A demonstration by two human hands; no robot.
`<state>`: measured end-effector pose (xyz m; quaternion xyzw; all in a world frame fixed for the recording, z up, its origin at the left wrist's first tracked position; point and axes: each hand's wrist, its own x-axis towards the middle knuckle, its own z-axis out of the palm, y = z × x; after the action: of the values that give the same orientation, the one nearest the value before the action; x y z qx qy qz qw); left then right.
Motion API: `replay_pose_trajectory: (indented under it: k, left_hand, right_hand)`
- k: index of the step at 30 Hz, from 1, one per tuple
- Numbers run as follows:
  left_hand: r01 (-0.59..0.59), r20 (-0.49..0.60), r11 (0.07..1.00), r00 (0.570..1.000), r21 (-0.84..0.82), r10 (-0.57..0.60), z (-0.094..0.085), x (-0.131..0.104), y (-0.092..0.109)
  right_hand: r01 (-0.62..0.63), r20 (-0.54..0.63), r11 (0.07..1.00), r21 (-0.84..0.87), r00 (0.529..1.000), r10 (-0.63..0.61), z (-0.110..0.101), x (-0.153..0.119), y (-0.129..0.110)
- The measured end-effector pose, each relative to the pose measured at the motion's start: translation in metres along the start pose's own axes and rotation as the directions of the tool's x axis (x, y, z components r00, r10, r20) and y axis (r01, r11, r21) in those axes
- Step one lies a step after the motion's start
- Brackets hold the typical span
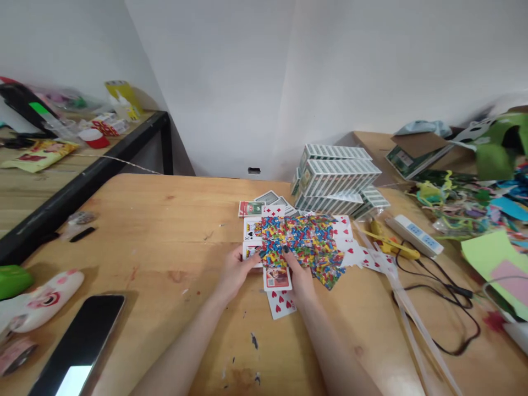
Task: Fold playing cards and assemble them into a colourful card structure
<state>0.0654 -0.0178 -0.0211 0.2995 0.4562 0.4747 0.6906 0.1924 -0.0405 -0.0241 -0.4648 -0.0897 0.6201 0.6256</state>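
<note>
A multicoloured patterned sheet (305, 234), with seams that split it into card-sized panels, lies over several playing cards. My left hand (236, 272) pinches its lower left edge, thumb on top, beside a king card (249, 226). My right hand (300, 278) grips the lower middle of the sheet, its dark-nailed thumb on top; the fingers underneath are hidden. Below the sheet, between my hands, a red-bordered card (277, 279) overlaps a hearts card (282, 305). More hearts cards (342, 225) stick out at the right. Whether the panels are joined I cannot tell.
Striped card boxes (338, 176) are stacked behind the cards, near a small red-and-green card box (251, 208). To the right are a yellow glue gun (396, 245), a power strip (416, 235), a black cable and clear strips. A phone (78, 341) lies at the lower left.
</note>
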Motion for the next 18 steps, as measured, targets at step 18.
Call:
replay_pose_trajectory:
  k: [18]
  left_hand:
    - [-0.050,-0.053,0.995,0.997,0.088,0.055,-0.001,0.007,-0.008]
  right_hand:
    - [0.409,0.148,0.524,-0.747,0.871,-0.469,-0.020,0.007,0.003]
